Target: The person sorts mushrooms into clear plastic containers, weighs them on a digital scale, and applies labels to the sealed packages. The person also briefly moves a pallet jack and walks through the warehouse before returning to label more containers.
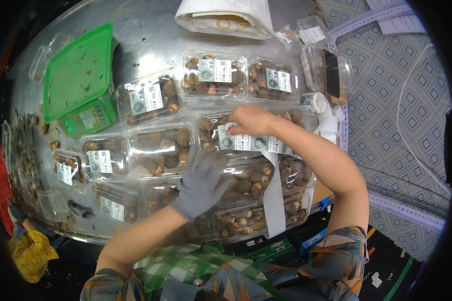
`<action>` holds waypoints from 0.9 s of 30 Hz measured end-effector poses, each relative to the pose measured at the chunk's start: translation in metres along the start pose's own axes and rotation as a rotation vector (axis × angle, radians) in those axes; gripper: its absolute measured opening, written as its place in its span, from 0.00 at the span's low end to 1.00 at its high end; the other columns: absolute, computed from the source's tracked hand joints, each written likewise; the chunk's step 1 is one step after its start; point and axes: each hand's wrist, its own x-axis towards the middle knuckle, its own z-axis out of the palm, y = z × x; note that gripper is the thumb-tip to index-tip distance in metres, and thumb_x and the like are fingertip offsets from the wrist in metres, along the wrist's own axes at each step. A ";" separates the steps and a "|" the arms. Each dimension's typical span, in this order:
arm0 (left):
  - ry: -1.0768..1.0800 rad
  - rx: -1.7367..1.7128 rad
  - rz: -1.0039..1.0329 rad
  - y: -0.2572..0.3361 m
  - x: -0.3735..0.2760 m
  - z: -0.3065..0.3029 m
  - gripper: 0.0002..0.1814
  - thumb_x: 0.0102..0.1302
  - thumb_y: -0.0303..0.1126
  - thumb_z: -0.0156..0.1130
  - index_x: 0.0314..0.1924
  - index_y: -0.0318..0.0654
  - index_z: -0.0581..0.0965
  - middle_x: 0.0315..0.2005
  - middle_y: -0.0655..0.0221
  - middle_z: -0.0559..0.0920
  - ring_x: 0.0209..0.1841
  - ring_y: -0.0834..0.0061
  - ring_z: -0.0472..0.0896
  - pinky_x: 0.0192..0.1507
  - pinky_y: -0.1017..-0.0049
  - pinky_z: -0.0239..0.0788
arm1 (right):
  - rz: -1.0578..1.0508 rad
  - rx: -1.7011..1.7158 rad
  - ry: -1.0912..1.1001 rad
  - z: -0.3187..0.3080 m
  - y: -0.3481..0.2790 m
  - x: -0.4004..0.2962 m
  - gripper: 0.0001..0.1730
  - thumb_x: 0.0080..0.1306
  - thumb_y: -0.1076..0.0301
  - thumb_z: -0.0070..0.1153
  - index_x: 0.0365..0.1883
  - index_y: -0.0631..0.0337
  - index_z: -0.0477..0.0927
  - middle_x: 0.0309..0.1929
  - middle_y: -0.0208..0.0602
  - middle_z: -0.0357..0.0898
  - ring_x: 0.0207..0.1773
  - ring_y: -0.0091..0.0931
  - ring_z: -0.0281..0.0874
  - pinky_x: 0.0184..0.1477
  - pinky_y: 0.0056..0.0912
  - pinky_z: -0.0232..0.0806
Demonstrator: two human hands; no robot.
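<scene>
Bare-skinned, my right hand [250, 119] pinches the end of a strip of printed labels [245, 142] over a clear plastic box of mushrooms [211, 122]. White backing paper [274, 195] hangs from the strip toward me across other boxes. My left hand [201, 184], in a grey glove, hovers with fingers spread between an unlabelled mushroom box [162, 148] and another unlabelled one [248, 180]. It holds nothing. A label roll [316, 102] stands by the table's right edge. Labelled mushroom boxes [214, 75] lie behind and to the left.
A green scale [79, 75] stands at the back left, and a white bag [226, 19] at the back. A phone [331, 73] rests on clear containers [312, 71] at the right. Another person's gloved hand [17, 212] is at the far left, near loose mushrooms.
</scene>
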 end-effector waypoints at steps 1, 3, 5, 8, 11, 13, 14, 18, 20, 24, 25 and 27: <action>-0.001 0.041 -0.008 -0.003 0.001 0.003 0.27 0.53 0.37 0.65 0.51 0.31 0.70 0.50 0.55 0.71 0.57 0.52 0.67 0.60 0.50 0.52 | 0.010 -0.021 -0.009 -0.002 -0.002 0.001 0.21 0.58 0.53 0.58 0.42 0.61 0.80 0.34 0.49 0.79 0.42 0.43 0.77 0.43 0.44 0.67; -0.003 0.123 -0.021 -0.005 0.005 0.008 0.33 0.54 0.38 0.64 0.56 0.30 0.66 0.55 0.53 0.69 0.61 0.51 0.63 0.63 0.49 0.47 | 0.038 -0.044 -0.032 -0.004 -0.006 0.002 0.21 0.58 0.53 0.58 0.43 0.59 0.80 0.37 0.48 0.80 0.44 0.42 0.77 0.45 0.44 0.68; -0.110 0.184 -0.033 -0.006 0.014 0.010 0.37 0.55 0.43 0.62 0.59 0.27 0.62 0.58 0.49 0.65 0.64 0.50 0.60 0.65 0.48 0.44 | 0.063 -0.062 -0.047 -0.007 -0.010 0.001 0.20 0.58 0.54 0.58 0.43 0.58 0.80 0.38 0.49 0.80 0.44 0.42 0.77 0.46 0.44 0.68; -0.214 0.285 -0.020 -0.011 0.024 0.017 0.43 0.58 0.52 0.57 0.61 0.23 0.59 0.61 0.44 0.60 0.67 0.48 0.55 0.66 0.47 0.40 | 0.074 -0.068 -0.028 -0.007 -0.010 0.000 0.20 0.58 0.55 0.57 0.42 0.61 0.80 0.36 0.50 0.79 0.43 0.43 0.76 0.44 0.44 0.67; -0.282 0.366 0.010 -0.018 0.023 0.026 0.48 0.59 0.60 0.52 0.61 0.19 0.57 0.63 0.40 0.57 0.68 0.48 0.52 0.67 0.47 0.37 | 0.047 -0.033 0.030 0.002 0.000 -0.003 0.22 0.55 0.53 0.59 0.39 0.64 0.80 0.35 0.51 0.79 0.42 0.43 0.77 0.44 0.44 0.67; -0.318 0.397 0.017 -0.020 0.023 0.025 0.50 0.59 0.63 0.50 0.62 0.19 0.57 0.63 0.40 0.56 0.69 0.48 0.51 0.67 0.47 0.35 | 0.028 -0.013 0.037 0.002 0.011 -0.011 0.25 0.52 0.51 0.61 0.37 0.66 0.79 0.34 0.52 0.79 0.41 0.43 0.77 0.42 0.43 0.67; -0.334 0.404 0.016 -0.020 0.023 0.024 0.50 0.58 0.63 0.50 0.62 0.21 0.57 0.64 0.40 0.56 0.69 0.48 0.50 0.67 0.46 0.34 | 0.037 0.004 0.066 0.002 0.021 -0.020 0.27 0.51 0.49 0.63 0.36 0.67 0.79 0.33 0.52 0.79 0.40 0.44 0.77 0.42 0.43 0.67; -0.325 0.398 0.046 -0.017 0.024 0.024 0.47 0.58 0.63 0.50 0.64 0.30 0.58 0.65 0.42 0.55 0.69 0.47 0.49 0.66 0.44 0.33 | 0.184 0.075 0.075 -0.010 0.075 -0.089 0.32 0.45 0.44 0.66 0.32 0.70 0.79 0.29 0.52 0.78 0.35 0.44 0.77 0.38 0.42 0.67; -0.295 0.369 0.041 -0.016 0.025 0.022 0.44 0.58 0.62 0.52 0.64 0.35 0.61 0.64 0.44 0.57 0.68 0.47 0.51 0.66 0.44 0.32 | 0.270 -0.124 0.183 -0.011 0.101 -0.134 0.30 0.45 0.46 0.66 0.31 0.68 0.80 0.28 0.51 0.79 0.34 0.42 0.78 0.38 0.41 0.67; -0.244 0.416 0.114 0.013 0.033 0.010 0.40 0.55 0.56 0.60 0.63 0.40 0.65 0.59 0.49 0.67 0.63 0.49 0.62 0.65 0.47 0.41 | 0.327 0.230 0.289 -0.011 0.078 -0.196 0.20 0.47 0.60 0.69 0.29 0.67 0.78 0.24 0.41 0.78 0.30 0.27 0.76 0.34 0.32 0.67; -0.242 0.185 0.096 0.019 0.033 0.014 0.37 0.54 0.54 0.62 0.60 0.39 0.67 0.57 0.51 0.69 0.61 0.52 0.65 0.64 0.50 0.47 | 0.314 0.364 0.299 -0.007 0.067 -0.206 0.18 0.47 0.64 0.70 0.29 0.66 0.78 0.24 0.39 0.77 0.29 0.24 0.75 0.34 0.29 0.66; -0.238 -0.283 0.058 0.035 0.029 0.025 0.32 0.53 0.50 0.65 0.53 0.38 0.71 0.52 0.55 0.74 0.57 0.57 0.71 0.61 0.58 0.57 | 0.210 0.482 0.334 0.007 0.042 -0.216 0.17 0.46 0.68 0.70 0.29 0.66 0.77 0.24 0.35 0.76 0.29 0.18 0.71 0.33 0.25 0.65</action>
